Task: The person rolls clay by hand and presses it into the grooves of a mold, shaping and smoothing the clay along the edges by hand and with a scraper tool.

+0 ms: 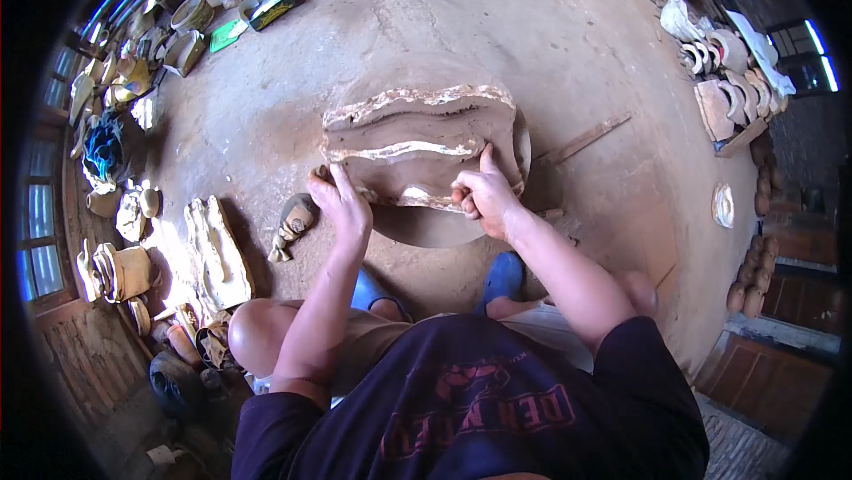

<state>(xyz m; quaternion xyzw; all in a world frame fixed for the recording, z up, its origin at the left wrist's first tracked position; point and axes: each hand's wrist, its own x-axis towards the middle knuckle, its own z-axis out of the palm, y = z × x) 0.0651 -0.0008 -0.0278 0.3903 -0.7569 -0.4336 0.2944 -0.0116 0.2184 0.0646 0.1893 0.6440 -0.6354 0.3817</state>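
A plaster mold (508,107) with chipped white edges lies in front of me, its two hollows lined with grey-brown clay (408,171). A pale ridge runs lengthwise between the hollows. Under the mold shows a round disc (430,230). My left hand (344,203) touches the mold's near left corner, index finger extended and apart from the others. At the right end, my right hand (486,194) presses a straight index finger onto the clay near the ridge's tip. Its other fingers curl over the near rim, and I make out nothing held in them.
A tied cloth bag (295,218) lies left of the disc; a wooden stick (586,138) lies to its right. Another long mold (217,254) rests at left. Tubs (266,5) stand at upper left, and curved mold pieces (732,98) along the right. My blue shoes (505,278) are close to the disc.
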